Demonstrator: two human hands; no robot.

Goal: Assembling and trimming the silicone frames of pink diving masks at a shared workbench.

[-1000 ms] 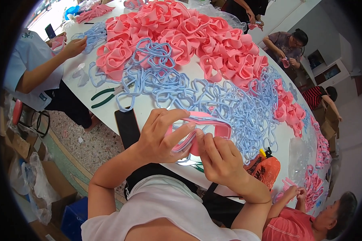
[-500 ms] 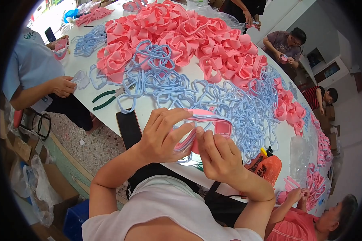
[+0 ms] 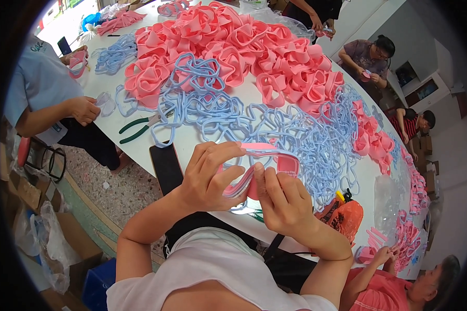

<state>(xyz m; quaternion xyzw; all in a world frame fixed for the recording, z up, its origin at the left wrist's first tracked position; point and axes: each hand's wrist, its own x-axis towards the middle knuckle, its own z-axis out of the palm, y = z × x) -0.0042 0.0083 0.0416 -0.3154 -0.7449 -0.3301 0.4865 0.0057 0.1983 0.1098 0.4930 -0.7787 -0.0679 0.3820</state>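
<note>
Left hand (image 3: 207, 176): curled, fingers wrapped over the top and thumb beneath, closed on the near end of a pink soft-rubber goggle-shaped frame with a pale blue band along its upper edge (image 3: 267, 163). Right hand (image 3: 283, 199): closed likewise, thumb and forefinger pinching the frame's lower middle just beside the left hand's fingertips. Frame held clear of the table, in front of the chest, between both hands.

Handling, as judged: light; flexible and easily bent, since the piece curves under finger pressure; matt surface, likely grippy rather than slippery; not fragile, though thin edges may fold or twist. Best hold: along the rim on both sides of the bridge, thumbs under and fingers over, as now. A one-ended hold would let the far end droop.

Beyond the hands: loose tangle of pale blue rubber bands (image 3: 275, 124), spread over the white round table (image 3: 192, 136). Farther beyond: heap of pink rubber frames (image 3: 244, 46), piled deep. Left of the left hand: black flat phone-like slab (image 3: 166, 167) at the table's edge; past it, green-handled pliers (image 3: 137, 128). Right of the right hand: orange plastic bag (image 3: 347, 217).

Other people: seated around the table; one in a light blue shirt (image 3: 39, 85) at the far left, hand touching a clear lens piece (image 3: 106, 102).
</note>
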